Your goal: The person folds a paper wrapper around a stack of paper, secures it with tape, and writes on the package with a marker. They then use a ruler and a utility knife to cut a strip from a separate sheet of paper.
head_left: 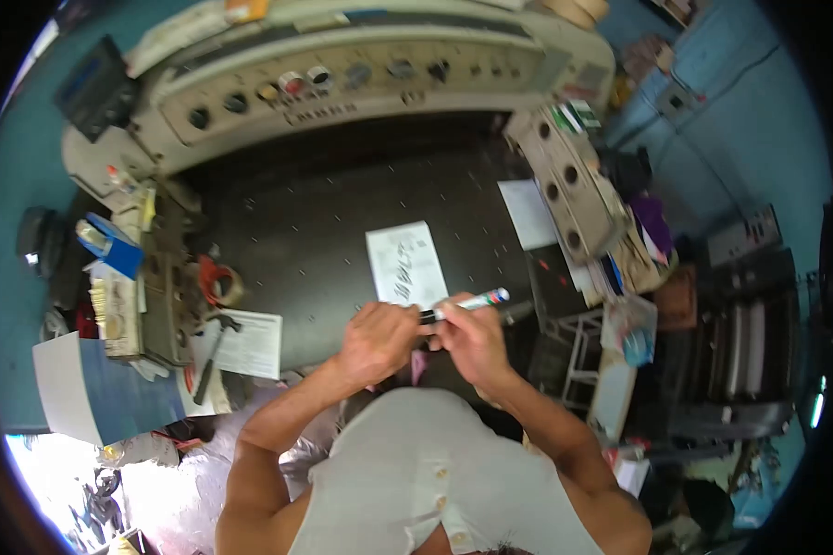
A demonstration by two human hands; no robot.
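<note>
A marker (477,302) with a white barrel, a black end and a coloured tip lies across my two hands, tilted up to the right. My right hand (470,340) is closed around its barrel. My left hand (379,340) is closed at the marker's black end, with the fingers curled. Just beyond my hands, a white sheet of paper (405,261) with large dark handwriting lies on the dark machine table (315,268). The near edge of the sheet is partly behind my hands.
A hammer (215,356) rests over a printed sheet (254,344) at left, near a tape roll (229,287). A control panel (361,76) spans the back. More paper (528,215) lies at right, beside a beige block with round holes (565,180).
</note>
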